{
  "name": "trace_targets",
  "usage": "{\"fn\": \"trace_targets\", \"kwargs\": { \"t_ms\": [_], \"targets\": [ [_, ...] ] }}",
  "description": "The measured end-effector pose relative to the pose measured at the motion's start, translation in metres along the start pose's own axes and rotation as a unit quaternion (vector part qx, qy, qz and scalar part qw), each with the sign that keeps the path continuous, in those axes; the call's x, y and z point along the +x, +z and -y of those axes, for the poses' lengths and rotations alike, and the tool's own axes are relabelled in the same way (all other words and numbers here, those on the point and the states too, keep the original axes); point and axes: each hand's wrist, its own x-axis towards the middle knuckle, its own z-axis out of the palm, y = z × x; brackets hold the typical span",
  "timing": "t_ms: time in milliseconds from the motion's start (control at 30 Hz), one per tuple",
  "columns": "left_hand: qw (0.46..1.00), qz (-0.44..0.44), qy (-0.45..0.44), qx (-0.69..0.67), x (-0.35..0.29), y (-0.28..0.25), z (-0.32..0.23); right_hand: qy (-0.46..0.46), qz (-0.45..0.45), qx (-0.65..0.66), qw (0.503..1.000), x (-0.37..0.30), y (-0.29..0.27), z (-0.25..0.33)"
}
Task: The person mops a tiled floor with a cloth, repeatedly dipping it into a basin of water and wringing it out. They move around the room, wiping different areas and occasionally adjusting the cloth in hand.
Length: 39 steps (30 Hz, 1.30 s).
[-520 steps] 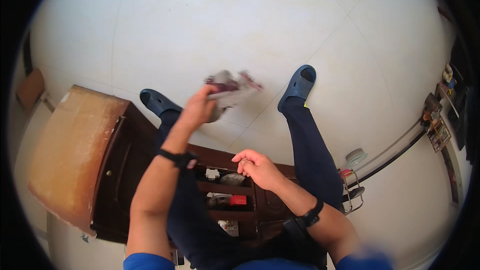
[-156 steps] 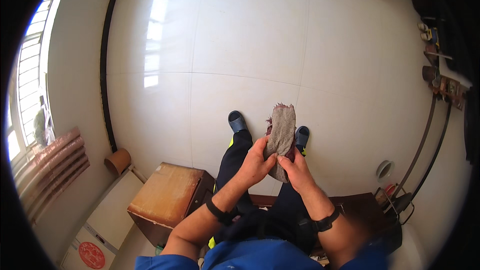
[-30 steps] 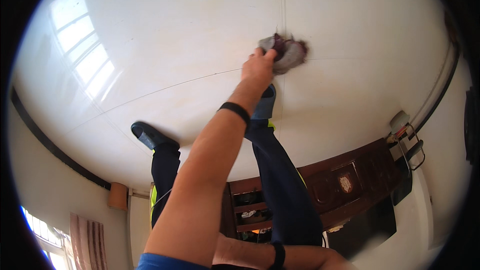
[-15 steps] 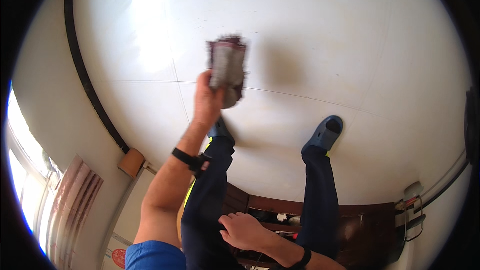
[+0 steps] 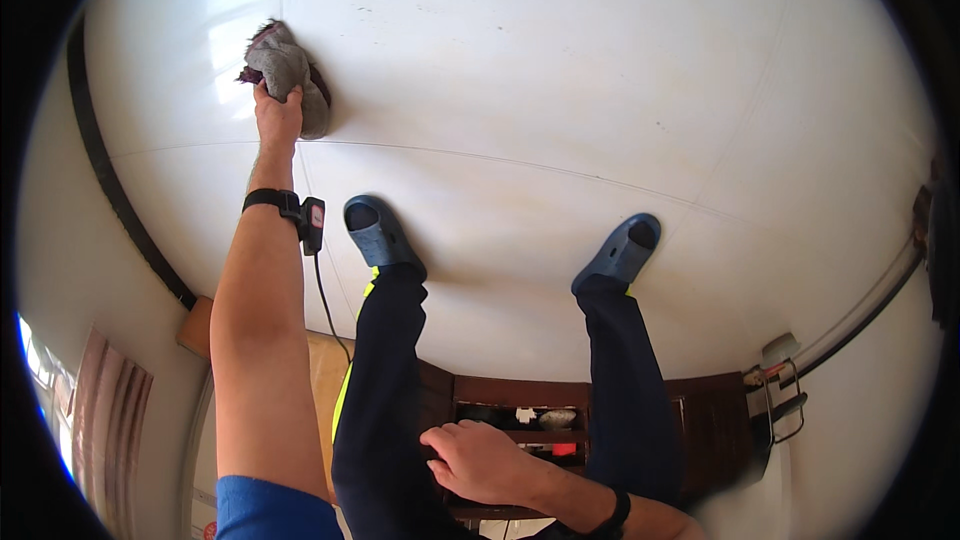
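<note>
A folded grey cloth (image 5: 282, 68) with a shaggy dark maroon edge lies against the pale floor (image 5: 520, 90) at the far left. My left hand (image 5: 279, 120) grips its near edge, arm stretched out, thumb and fingers closed on the fabric. Part of the cloth bulges to the right of the hand. Close to my left knee, my right hand (image 5: 485, 460) rests with loosely bent fingers and the thumb apart. It holds nothing that I can see.
My feet, in blue slippers (image 5: 385, 235), stand wide apart on the floor. A dark strip (image 5: 110, 165) runs along the left wall. Behind my legs is a dark brown wooden cabinet (image 5: 715, 435) with open shelves. A metal-framed object (image 5: 783, 405) stands by the right wall.
My left hand has carried the cloth leftward and farther out, from above the floor down onto it. The right hand stays near the knee. The whole view has shifted slightly.
</note>
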Motion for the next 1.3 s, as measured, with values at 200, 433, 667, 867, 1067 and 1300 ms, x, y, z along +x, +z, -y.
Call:
{"fn": "trace_targets", "kwargs": {
  "t_ms": [200,433,667,867,1067,1300],
  "targets": [
    [0.987,0.029,0.137,0.078,-0.059,0.083,-0.088,-0.042,0.005,-0.007,0.999,-0.015,0.010,-0.002],
    [0.983,0.103,0.145,0.043,-0.182,0.182,-0.243,-0.068,0.023,-0.014,0.997,-0.055,-0.009,0.000],
    [0.946,0.240,0.217,0.029,-0.324,0.300,-0.366,-0.159,-0.103,0.009,0.982,-0.100,-0.039,-0.006],
    [0.901,0.362,0.240,0.008,-0.412,0.357,-0.437,-0.191,-0.164,0.094,0.963,-0.117,-0.043,-0.021],
    [0.872,0.375,0.302,-0.089,-0.416,0.319,-0.434,-0.183,-0.167,0.103,0.963,-0.125,-0.035,-0.022],
    [0.910,0.272,0.297,-0.097,-0.354,0.203,-0.331,-0.149,-0.102,0.035,0.983,-0.114,-0.030,-0.009]
  ]
}}
